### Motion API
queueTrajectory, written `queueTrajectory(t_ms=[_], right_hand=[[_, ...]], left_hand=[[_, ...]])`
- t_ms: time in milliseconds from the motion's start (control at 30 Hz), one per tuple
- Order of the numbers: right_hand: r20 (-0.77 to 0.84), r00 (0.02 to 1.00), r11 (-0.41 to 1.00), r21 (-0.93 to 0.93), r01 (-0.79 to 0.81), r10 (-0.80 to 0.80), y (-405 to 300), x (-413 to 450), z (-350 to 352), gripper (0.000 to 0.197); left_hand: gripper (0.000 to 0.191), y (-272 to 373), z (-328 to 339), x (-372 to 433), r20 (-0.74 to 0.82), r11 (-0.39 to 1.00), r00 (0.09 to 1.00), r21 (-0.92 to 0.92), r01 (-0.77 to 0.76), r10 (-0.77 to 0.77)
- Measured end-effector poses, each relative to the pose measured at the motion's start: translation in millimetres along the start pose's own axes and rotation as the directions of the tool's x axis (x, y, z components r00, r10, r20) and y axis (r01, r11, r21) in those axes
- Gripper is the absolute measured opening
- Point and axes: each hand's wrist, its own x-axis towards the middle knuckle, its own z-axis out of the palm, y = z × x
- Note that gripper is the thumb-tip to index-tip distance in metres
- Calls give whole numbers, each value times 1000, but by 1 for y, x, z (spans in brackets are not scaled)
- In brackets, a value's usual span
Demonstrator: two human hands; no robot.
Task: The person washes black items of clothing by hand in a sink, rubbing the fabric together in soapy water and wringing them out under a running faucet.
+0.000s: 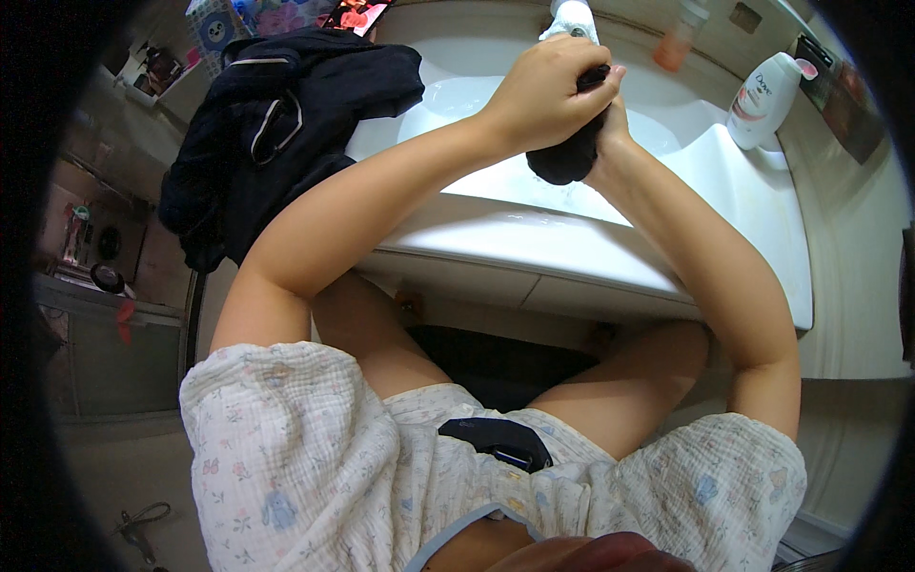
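Both my hands are together over a white washbasin [457,100], squeezing a bunched piece of black cloth [561,159]. My left hand [547,89] is wrapped around it from above, with a bit of black fabric poking out by the thumb. My right hand [612,121] grips it from the other side, partly hidden behind my left hand and the cloth. The cloth's lower end hangs as a rounded lump above the basin. Just beyond my hands is the tap, with something white [572,21] on it, perhaps fabric or foam.
A dark garment with white trim [286,121] is heaped over the counter's left side. Behind it lie a lit phone [357,16] and a patterned box [214,32]. A Dove bottle [763,100] stands at right, and an orange-bottomed bottle [675,43] at the back.
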Motion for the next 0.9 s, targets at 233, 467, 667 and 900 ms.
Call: queueTrajectory(t_ms=[233,467,667,900], right_hand=[[46,997,974,-223,-45,57,4,-4,5,40],[41,999,970,-241,14,-5,0,17,-5,36],[98,994,959,-274,76,-51,-15,20,-17,44],[105,945,805,-501,319,-309,-36,-4,-4,46]], left_hand=[[30,-14,-3,-4,27,970,975,-96,224,-222],[30,-28,-4,-4,148,848,902,-306,432,-406],[40,-32,0,-3,96,904,934,-235,357,-344],[70,-24,-8,-10,291,792,873,-377,481,-392]])
